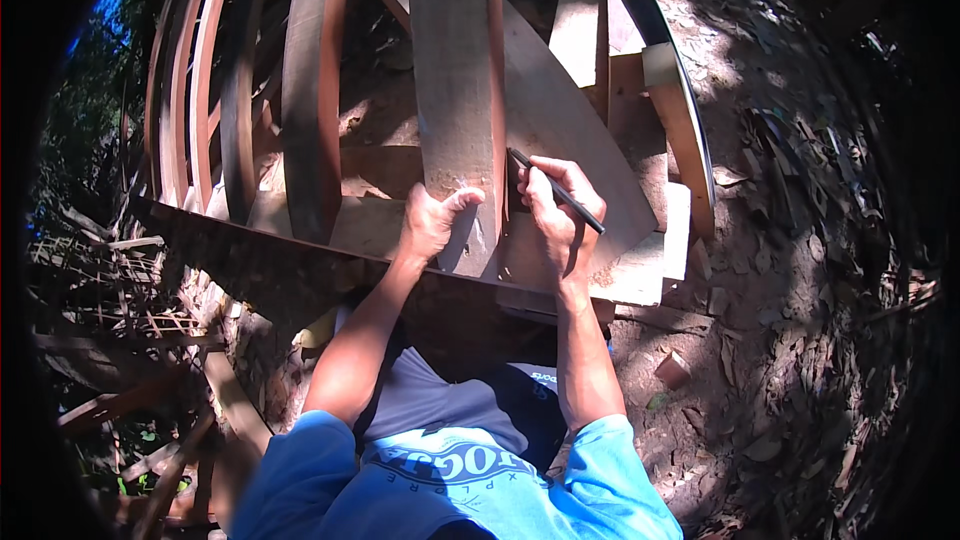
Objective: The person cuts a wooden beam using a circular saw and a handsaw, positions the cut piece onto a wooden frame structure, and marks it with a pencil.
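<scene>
An upright wooden plank (pixel 455 90) with a thick reddish-brown right edge stands in front of me. My left hand (pixel 432 224) grips its lower left side, with the thumb lying across the front face and the fingers mostly hidden. In my right hand (pixel 560 202) is a slim black pen (pixel 575 204), pinched between thumb and fingers. The pen tilts up and to the left, and its tip is at the plank's right edge; whether it touches cannot be made out. Behind the pen leans a wider, slanting board (pixel 575 120).
Several curved wooden ribs (pixel 312 90) rise to the left from a long base timber (pixel 370 225). At the right stands a curved piece with a dark outer edge (pixel 685 120). Dry leaves and chips cover the ground (pixel 790 340). Loose sticks (pixel 110 290) lie at the left.
</scene>
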Available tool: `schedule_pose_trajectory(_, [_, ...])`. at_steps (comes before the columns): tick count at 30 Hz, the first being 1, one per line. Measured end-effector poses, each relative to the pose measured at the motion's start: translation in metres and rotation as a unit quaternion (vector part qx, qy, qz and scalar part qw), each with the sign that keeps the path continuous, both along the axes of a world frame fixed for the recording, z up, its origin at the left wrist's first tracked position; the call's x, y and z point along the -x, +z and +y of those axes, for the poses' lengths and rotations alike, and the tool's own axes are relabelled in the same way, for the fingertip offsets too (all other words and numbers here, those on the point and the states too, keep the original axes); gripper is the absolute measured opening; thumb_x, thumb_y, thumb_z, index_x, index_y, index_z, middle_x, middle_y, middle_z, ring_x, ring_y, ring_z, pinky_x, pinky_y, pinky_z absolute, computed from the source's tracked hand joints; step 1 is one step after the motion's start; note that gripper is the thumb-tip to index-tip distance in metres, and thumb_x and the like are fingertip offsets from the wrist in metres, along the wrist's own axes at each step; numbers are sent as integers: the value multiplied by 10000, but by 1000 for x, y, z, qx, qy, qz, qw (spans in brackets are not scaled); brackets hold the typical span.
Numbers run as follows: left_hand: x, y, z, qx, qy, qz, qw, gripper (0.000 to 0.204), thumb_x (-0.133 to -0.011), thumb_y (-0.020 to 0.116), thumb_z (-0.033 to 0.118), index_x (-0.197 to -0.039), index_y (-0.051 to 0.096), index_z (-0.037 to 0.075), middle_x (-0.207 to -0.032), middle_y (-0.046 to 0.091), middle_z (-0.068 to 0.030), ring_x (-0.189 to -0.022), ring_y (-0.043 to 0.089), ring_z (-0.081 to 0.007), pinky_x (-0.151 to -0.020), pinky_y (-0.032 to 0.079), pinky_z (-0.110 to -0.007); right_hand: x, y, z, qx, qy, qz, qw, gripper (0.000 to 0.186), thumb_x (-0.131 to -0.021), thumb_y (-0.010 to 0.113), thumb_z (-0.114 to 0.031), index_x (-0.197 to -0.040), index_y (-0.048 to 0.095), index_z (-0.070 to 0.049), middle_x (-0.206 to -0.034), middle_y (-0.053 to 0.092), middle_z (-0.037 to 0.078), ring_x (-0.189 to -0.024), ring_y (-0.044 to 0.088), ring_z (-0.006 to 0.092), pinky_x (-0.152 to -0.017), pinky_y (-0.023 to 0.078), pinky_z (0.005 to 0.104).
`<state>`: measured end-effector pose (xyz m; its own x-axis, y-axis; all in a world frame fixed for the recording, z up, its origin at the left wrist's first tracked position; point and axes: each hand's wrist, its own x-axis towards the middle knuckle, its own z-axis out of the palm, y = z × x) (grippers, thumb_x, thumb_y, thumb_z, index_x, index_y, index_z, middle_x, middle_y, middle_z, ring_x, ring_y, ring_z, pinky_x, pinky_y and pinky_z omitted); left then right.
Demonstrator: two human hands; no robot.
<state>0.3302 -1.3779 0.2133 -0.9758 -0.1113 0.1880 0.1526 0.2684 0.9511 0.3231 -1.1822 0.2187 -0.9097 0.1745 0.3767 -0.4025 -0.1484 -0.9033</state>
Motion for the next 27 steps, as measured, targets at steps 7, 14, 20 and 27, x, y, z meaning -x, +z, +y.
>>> schedule_pose_trajectory(7, [2,-4,-3,-59,-30,-44,997,417,-805,872,377,-965,763,8,-810,706,17,-724,598,-58,-655,501,-266,2,-1,0,-3,-1,3,1000,200,-954,678,-69,-1111,690,54,-934,748,104,-807,698,118,-715,568,245])
schedule_pose_trajectory(14, [4,-9,-3,-62,-11,-35,997,445,-808,875,367,-996,706,1,-857,710,-9,-759,627,-78,-685,520,-275,0,-1,1,-13,-2,9,1000,217,-954,684,-78,-1122,693,59,-938,750,105,-810,699,120,-730,571,247])
schedule_pose_trajectory(20, [0,0,3,-13,33,-25,999,551,-764,899,411,-1045,687,-13,-901,719,-44,-796,663,-115,-720,539,-297,2,-2,-4,10,-41,24,999,210,-887,701,-98,-1072,735,-4,-801,750,69,-633,644,73,-583,493,237])
schedule_pose_trajectory(27, [-8,17,11,18,64,-11,998,629,-737,906,460,-1051,677,-35,-915,718,-67,-817,672,-146,-755,547,-319,0,3,-3,16,-38,-1,999,198,-898,698,-102,-1068,741,-10,-726,711,42,-621,608,43,-573,474,223])
